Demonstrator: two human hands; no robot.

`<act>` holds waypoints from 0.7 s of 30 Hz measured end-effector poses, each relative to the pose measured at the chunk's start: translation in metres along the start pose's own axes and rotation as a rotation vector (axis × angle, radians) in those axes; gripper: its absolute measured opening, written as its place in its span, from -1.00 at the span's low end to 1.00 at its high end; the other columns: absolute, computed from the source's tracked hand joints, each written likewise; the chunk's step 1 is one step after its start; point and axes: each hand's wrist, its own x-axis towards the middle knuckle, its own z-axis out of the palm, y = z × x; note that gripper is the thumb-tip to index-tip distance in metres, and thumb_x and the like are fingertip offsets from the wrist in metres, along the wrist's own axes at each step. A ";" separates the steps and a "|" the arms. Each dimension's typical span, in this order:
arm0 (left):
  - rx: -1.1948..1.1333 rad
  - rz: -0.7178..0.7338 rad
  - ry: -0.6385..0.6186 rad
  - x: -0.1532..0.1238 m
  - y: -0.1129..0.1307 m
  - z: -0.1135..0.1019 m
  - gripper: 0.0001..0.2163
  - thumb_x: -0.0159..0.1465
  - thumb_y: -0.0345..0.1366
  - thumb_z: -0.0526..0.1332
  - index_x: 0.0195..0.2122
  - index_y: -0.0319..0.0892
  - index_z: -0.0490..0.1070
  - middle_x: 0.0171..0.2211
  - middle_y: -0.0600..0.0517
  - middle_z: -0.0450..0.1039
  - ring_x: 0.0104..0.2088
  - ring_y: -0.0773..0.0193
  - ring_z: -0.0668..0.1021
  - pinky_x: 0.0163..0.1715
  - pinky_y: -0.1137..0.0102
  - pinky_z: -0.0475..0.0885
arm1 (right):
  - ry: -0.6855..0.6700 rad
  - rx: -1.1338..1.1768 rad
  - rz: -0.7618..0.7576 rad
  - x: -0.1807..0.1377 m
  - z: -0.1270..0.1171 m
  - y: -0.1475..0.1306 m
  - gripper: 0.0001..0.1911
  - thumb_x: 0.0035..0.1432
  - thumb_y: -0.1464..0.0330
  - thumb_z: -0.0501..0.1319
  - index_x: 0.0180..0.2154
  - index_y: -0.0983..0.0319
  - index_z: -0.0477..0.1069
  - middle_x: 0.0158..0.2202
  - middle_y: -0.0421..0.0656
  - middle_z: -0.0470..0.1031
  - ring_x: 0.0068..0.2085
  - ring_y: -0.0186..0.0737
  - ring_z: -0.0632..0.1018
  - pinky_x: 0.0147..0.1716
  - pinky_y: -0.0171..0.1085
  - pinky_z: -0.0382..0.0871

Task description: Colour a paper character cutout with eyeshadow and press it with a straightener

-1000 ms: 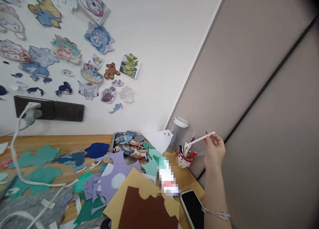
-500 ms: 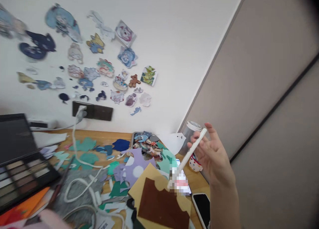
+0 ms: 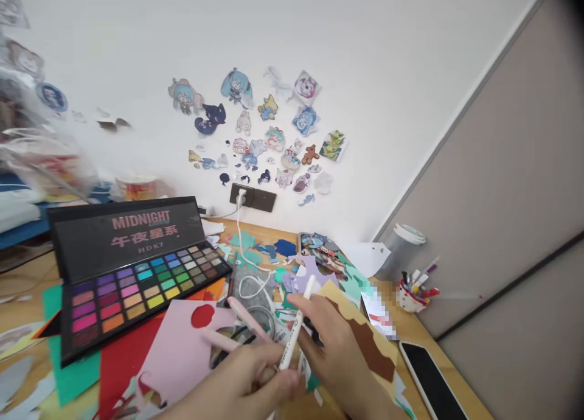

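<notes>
Both hands meet low in the middle of the view over the cluttered desk. My right hand [image 3: 335, 347] is closed around the middle of a white pen [image 3: 298, 316], whose tip points up and away. My left hand [image 3: 249, 383] grips the same pen at its lower end, thumb pressed against it. A thin pink stick-like tool [image 3: 249, 319] lies just left of the pen, above a pink paper sheet [image 3: 182, 353]. A brown and tan paper cutout [image 3: 369, 341] lies under my right hand.
An open eyeshadow palette [image 3: 137, 274] stands at the left. A pen cup [image 3: 410, 295] and a grey canister [image 3: 401, 249] sit by the right wall, and a black phone [image 3: 431, 380] lies near the desk edge. A white charging cable [image 3: 244, 249] crosses several paper scraps.
The view has swung left and down, bringing the palette in. My right hand has carried the white pen down from the pen cup to the desk's middle, where my left hand has taken its lower end.
</notes>
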 end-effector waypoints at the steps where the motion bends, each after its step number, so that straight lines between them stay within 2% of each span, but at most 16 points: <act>1: -0.010 -0.023 -0.009 -0.003 -0.005 -0.001 -0.65 0.25 0.01 -0.06 -0.29 -0.18 0.27 -0.71 0.19 0.19 -0.75 0.43 0.23 -0.74 0.55 0.15 | -0.005 -0.088 -0.035 -0.002 0.003 -0.001 -0.67 0.20 0.45 0.07 0.01 0.13 0.28 -0.13 -0.07 0.43 -0.10 -0.12 0.43 -0.16 -0.15 0.35; 2: -0.016 -0.026 0.003 -0.007 -0.011 -0.003 -0.66 0.27 0.00 -0.09 -0.28 -0.17 0.25 -0.68 0.19 0.21 -0.76 0.44 0.24 -0.75 0.55 0.14 | 0.007 -0.130 -0.051 -0.004 0.006 -0.003 -0.69 0.20 0.45 0.07 0.00 0.17 0.28 -0.15 -0.07 0.44 -0.12 -0.12 0.43 -0.17 -0.16 0.34; 4: 0.014 0.031 0.106 -0.012 -0.023 -0.009 -0.66 0.29 -0.02 -0.14 -0.20 -0.15 0.22 -0.58 0.14 0.29 -0.70 0.41 0.32 -0.69 0.52 0.24 | 0.030 -0.139 -0.036 -0.008 0.009 -0.010 -0.79 0.20 0.42 0.08 -0.11 0.19 0.33 -0.24 -0.10 0.45 -0.18 -0.16 0.43 -0.23 -0.21 0.32; 6: 0.135 0.151 0.294 -0.016 -0.035 -0.017 -0.68 0.30 -0.04 -0.13 -0.05 -0.10 0.15 -0.41 0.07 0.38 -0.50 0.33 0.45 -0.48 0.45 0.39 | 0.030 -0.069 0.035 -0.012 0.011 -0.021 -0.88 0.18 0.29 0.13 -0.27 0.19 0.36 -0.35 -0.16 0.44 -0.28 -0.21 0.42 -0.31 -0.27 0.30; 8: 0.332 0.273 0.453 -0.020 -0.044 -0.025 -0.64 0.30 -0.09 -0.05 0.09 -0.04 0.01 -0.18 -0.01 0.39 -0.22 0.23 0.48 -0.22 0.37 0.40 | -0.046 0.083 0.116 -0.017 0.012 -0.035 -0.66 0.14 0.05 0.10 -0.39 0.19 0.35 -0.43 -0.20 0.40 -0.37 -0.27 0.41 -0.37 -0.31 0.27; 9: 0.431 0.333 0.479 -0.021 -0.047 -0.027 -0.62 0.29 -0.11 -0.02 0.11 -0.02 -0.01 -0.09 -0.04 0.36 -0.12 0.19 0.46 -0.14 0.35 0.37 | -0.106 0.177 0.147 -0.020 0.014 -0.042 -0.54 0.14 -0.05 0.01 -0.43 0.19 0.33 -0.46 -0.21 0.38 -0.39 -0.28 0.40 -0.37 -0.32 0.26; 10: 0.519 0.394 0.464 -0.023 -0.050 -0.028 -0.64 0.29 -0.14 0.00 0.09 -0.02 0.05 -0.06 -0.05 0.35 -0.09 0.18 0.44 -0.12 0.35 0.36 | -0.167 0.265 0.175 -0.023 0.016 -0.048 -0.46 0.14 -0.11 -0.09 -0.47 0.19 0.31 -0.49 -0.22 0.36 -0.42 -0.30 0.39 -0.37 -0.32 0.25; 12: 0.637 0.477 0.343 -0.026 -0.055 -0.027 -0.79 0.31 -0.21 -0.04 -0.10 -0.05 0.27 -0.18 -0.02 0.43 -0.19 0.21 0.49 -0.18 0.40 0.38 | -0.256 0.407 0.277 -0.032 0.020 -0.058 -0.39 0.19 -0.09 -0.24 -0.52 0.20 0.25 -0.55 -0.23 0.28 -0.47 -0.33 0.35 -0.40 -0.34 0.23; 14: 0.700 0.490 0.208 -0.032 -0.059 -0.023 -0.73 0.33 -0.26 -0.13 -0.33 -0.09 0.34 -0.38 0.03 0.47 -0.38 0.27 0.51 -0.32 0.46 0.39 | -0.303 0.530 0.419 -0.041 0.025 -0.065 -0.43 0.22 -0.05 -0.26 -0.54 0.20 0.19 -0.57 -0.25 0.19 -0.53 -0.36 0.27 -0.49 -0.36 0.19; 15: 0.720 0.487 0.158 -0.036 -0.061 -0.019 -0.70 0.34 -0.26 -0.16 -0.37 -0.10 0.33 -0.43 0.05 0.46 -0.44 0.28 0.51 -0.39 0.48 0.38 | -0.314 0.585 0.489 -0.046 0.027 -0.067 -0.44 0.23 -0.05 -0.25 -0.54 0.19 0.16 -0.58 -0.25 0.16 -0.55 -0.37 0.24 -0.53 -0.36 0.16; 17: 0.751 0.476 0.101 -0.047 -0.065 -0.011 -0.71 0.33 -0.23 -0.16 -0.37 -0.10 0.30 -0.43 0.06 0.46 -0.47 0.29 0.50 -0.47 0.50 0.35 | -0.333 0.637 0.573 -0.057 0.031 -0.074 -0.44 0.22 -0.05 -0.25 -0.57 0.19 0.12 -0.58 -0.25 0.14 -0.55 -0.37 0.22 -0.53 -0.35 0.14; 19: 0.766 0.473 0.059 -0.061 -0.069 -0.001 -0.75 0.32 -0.21 -0.14 -0.36 -0.10 0.27 -0.43 0.07 0.46 -0.50 0.29 0.49 -0.53 0.50 0.31 | -0.374 0.585 0.584 -0.069 0.031 -0.082 -0.45 0.25 -0.01 -0.23 -0.60 0.20 0.10 -0.58 -0.24 0.15 -0.51 -0.35 0.24 -0.46 -0.33 0.17; 21: 0.751 0.452 0.030 -0.078 -0.074 0.007 -0.77 0.32 -0.24 -0.13 -0.36 -0.09 0.27 -0.43 0.10 0.45 -0.52 0.31 0.47 -0.57 0.49 0.27 | -0.439 0.523 0.570 -0.082 0.028 -0.090 -0.49 0.28 0.07 -0.17 -0.58 0.20 0.16 -0.56 -0.24 0.21 -0.46 -0.34 0.29 -0.37 -0.33 0.20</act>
